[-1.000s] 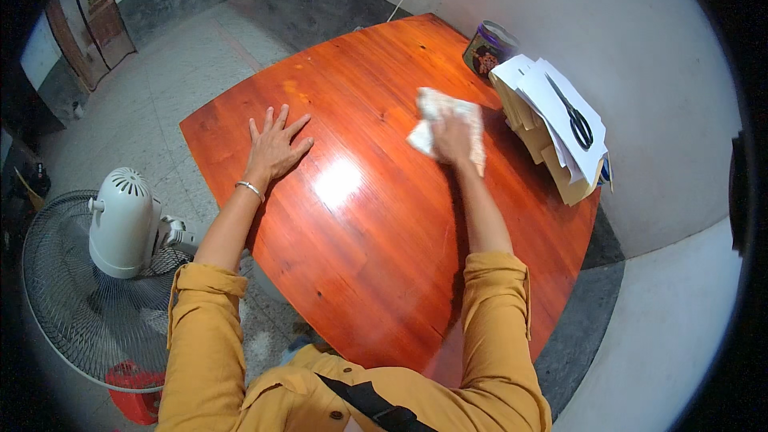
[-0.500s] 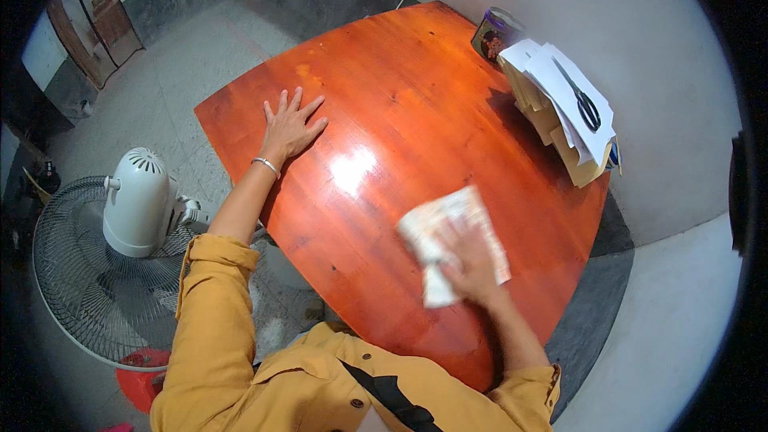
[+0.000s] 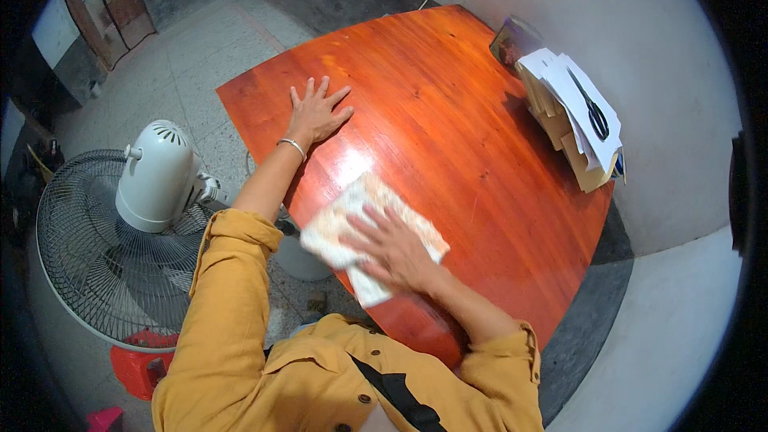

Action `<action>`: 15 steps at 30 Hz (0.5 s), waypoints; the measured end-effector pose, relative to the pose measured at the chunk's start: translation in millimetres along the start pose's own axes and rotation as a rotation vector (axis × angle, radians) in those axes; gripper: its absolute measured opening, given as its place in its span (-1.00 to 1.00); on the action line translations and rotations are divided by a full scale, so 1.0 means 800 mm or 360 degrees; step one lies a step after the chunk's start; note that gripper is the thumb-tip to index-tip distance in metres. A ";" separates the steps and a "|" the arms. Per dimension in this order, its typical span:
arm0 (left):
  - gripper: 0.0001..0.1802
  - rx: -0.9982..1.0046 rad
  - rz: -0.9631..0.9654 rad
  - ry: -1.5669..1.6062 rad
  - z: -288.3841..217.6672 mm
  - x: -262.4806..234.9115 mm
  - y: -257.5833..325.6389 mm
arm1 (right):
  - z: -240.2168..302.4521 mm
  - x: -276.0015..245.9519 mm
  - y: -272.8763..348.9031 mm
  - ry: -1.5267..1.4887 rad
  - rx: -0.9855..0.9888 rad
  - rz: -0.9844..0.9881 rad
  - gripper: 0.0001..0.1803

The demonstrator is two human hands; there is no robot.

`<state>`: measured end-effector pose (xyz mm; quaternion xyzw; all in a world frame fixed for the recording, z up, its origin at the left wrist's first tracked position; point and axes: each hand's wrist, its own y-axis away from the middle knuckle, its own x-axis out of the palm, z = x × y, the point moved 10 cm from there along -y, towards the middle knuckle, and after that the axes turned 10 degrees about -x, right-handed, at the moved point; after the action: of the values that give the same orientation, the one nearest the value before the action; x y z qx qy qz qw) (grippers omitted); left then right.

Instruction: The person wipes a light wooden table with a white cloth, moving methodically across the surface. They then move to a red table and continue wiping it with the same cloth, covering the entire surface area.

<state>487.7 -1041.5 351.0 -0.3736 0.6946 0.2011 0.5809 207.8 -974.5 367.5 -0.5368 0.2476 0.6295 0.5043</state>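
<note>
My left hand [image 3: 318, 112] lies flat on the glossy orange-brown wooden table [image 3: 448, 136], near its left edge, fingers spread and nothing in them. A bracelet circles that wrist. Under my right hand [image 3: 392, 250] is a pale, patterned cloth [image 3: 364, 208], spread over the table's near-left part. The palm presses on it with fingers stretched out, not wrapped round it. One corner of the cloth reaches the table's left edge. Both forearms come out of rolled yellow sleeves.
At the table's far right stands a stack of papers and envelopes [image 3: 560, 112] with black-handled scissors [image 3: 596, 116] on top. Behind it sits a dark container [image 3: 512, 42] near the wall. A grey-white fan [image 3: 156, 176] stands left of the table, with a red plastic object [image 3: 138, 368] below.
My right hand has slid the cloth left across the table, toward its left edge. The left hand stays on the same part of the table. The whole view has shifted slightly.
</note>
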 end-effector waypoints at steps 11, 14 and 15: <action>-0.34 -0.0016 -0.0001 0.0025 -0.002 -0.005 0.005 | -0.344 -0.111 0.146 0.0539 0.1394 -0.0386 -0.33; -0.34 0.0018 0.0008 0.0066 -0.014 -0.003 0.002 | -0.348 -0.093 0.054 0.0678 0.1302 -0.0341 -0.40; -0.40 0.0009 0.0024 0.0063 -0.014 -0.006 0.004 | -0.328 -0.072 0.017 0.0625 0.1109 -0.0384 -0.39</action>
<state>478.3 -1046.4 358.2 -0.3705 0.7094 0.1960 0.5667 302.5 -1224.3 339.0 -0.4690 0.4726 0.3300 0.6691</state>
